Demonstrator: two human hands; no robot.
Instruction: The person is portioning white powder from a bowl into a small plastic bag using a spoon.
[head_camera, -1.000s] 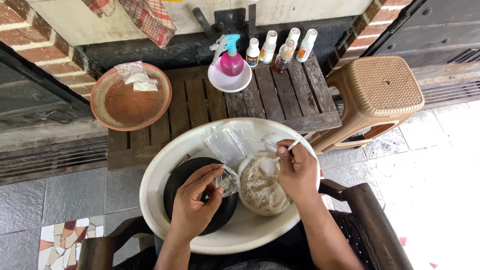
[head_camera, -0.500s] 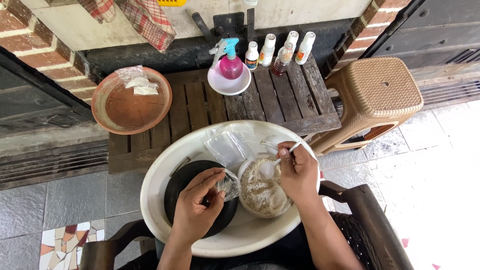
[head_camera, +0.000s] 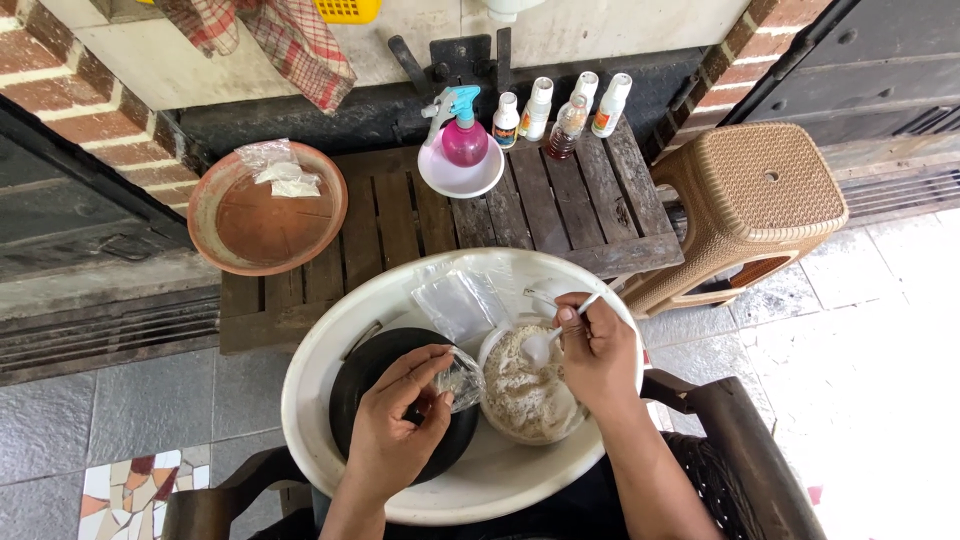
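Gripping a white spoon (head_camera: 548, 335) in closed fingers, the right hand (head_camera: 600, 360) dips it into a bowl (head_camera: 525, 395) of pale, crumbly mix, while the left hand (head_camera: 395, 430) pinches a small clear bag (head_camera: 460, 378) just left of the bowl. Both sit in a wide white basin (head_camera: 330, 400) beside a black dish (head_camera: 365, 380). On the far wooden table (head_camera: 590, 215) stand a pink spray bottle (head_camera: 462, 135), small bottles (head_camera: 565, 105) and a clay dish (head_camera: 265, 215).
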